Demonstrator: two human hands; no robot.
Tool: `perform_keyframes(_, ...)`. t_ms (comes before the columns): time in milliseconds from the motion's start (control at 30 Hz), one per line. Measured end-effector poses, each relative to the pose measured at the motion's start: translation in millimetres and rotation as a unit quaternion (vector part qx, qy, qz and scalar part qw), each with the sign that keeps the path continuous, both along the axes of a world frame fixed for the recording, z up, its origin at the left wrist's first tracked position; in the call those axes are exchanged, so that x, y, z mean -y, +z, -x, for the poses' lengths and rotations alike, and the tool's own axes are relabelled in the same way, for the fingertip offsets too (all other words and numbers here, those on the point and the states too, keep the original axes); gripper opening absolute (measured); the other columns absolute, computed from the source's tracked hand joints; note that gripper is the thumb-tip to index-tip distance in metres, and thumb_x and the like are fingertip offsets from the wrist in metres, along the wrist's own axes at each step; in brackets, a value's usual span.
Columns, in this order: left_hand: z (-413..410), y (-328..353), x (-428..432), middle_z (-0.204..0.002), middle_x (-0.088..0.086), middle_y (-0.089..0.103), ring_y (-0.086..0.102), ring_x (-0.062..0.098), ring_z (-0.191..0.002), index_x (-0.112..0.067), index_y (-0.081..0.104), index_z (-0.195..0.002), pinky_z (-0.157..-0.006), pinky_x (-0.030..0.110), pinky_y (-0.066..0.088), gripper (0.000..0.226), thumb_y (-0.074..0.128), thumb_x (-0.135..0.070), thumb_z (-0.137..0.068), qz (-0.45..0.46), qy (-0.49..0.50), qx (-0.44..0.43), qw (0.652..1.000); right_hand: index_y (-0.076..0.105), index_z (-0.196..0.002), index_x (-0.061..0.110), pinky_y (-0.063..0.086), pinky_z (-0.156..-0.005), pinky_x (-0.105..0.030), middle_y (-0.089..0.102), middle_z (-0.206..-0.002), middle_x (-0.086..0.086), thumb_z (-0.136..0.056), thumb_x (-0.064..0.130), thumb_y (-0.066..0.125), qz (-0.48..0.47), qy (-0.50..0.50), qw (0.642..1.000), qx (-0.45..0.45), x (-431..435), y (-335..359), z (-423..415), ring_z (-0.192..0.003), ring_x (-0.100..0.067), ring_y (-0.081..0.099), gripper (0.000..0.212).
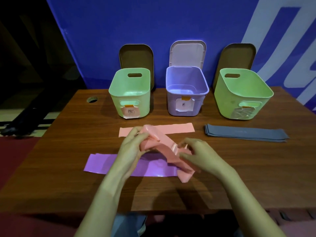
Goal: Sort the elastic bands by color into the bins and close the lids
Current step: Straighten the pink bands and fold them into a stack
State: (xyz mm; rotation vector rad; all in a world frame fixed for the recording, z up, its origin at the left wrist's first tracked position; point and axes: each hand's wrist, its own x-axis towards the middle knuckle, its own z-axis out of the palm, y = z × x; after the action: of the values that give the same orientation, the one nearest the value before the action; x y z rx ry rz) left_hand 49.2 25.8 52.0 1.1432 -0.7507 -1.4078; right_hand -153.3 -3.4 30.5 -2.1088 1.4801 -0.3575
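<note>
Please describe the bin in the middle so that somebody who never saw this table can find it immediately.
On the wooden table, three open bins stand in a row along the far edge. The middle bin is lilac, while the left bin and the right bin are green; its pale lid stands upright behind it.

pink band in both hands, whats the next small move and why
Probably carry the folded pink band, held by the left hand and right hand, to the left green bin. That bin is open, its lid propped behind, and looks empty. Its paper label is too blurred to read, so check it first.
</note>
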Motion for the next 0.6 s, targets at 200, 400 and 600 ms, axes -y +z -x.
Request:
perform_keyframes(200, 32.4, 2.6, -9.4, -0.096, 0.005, 0.066, 0.063, 0.012, -0.087, -0.012, 0.06, -0.103, -0.078, 0.022, 0.054, 0.033, 0.07, -0.004, -0.072, 0.043, -0.135, 0.088, 0.986, 0.055, -0.113, 0.031, 0.041, -0.1, -0.031, 0.057, -0.116, 0.015, -0.086, 0.031, 0.062, -0.009, -0.04, 0.949, 0.314, -24.9, -4.4, 9.4, -0.114, -0.003, 0.052, 0.028)
perform_keyframes(400, 42.6, 10.0, -6.3, -0.088, -0.006, 0.064, 0.061, 0.006, -0.081, -0.02, 0.063, -0.09, -0.076, 0.02, 0.051, 0.028, 0.068, 0.004, -0.077, 0.125, -0.102, 0.214, 0.963, 0.061, -0.108, 0.025, 0.05, -0.088, -0.034, 0.066, -0.096, 0.006, -0.089, 0.011, 0.059, -0.03, -0.017, 0.961, 0.275, -29.3, -8.4, 14.9, -0.094, -0.009, 0.062, 0.024)
perform_keyframes(600, 49.6, 7.1, -18.7, -0.083, -0.015, 0.067, 0.06, 0.0, -0.081, -0.038, 0.067, -0.077, -0.075, 0.015, 0.044, 0.034, 0.065, -0.004, -0.081, 0.237, -0.216, 0.432, 0.843, 0.056, -0.112, 0.008, 0.055, -0.077, -0.047, 0.065, -0.101, -0.019, -0.096, 0.036, 0.044, -0.329, -0.218, 0.735, 0.552, -19.2, -11.2, 17.0, -0.084, -0.03, 0.066, 0.035)
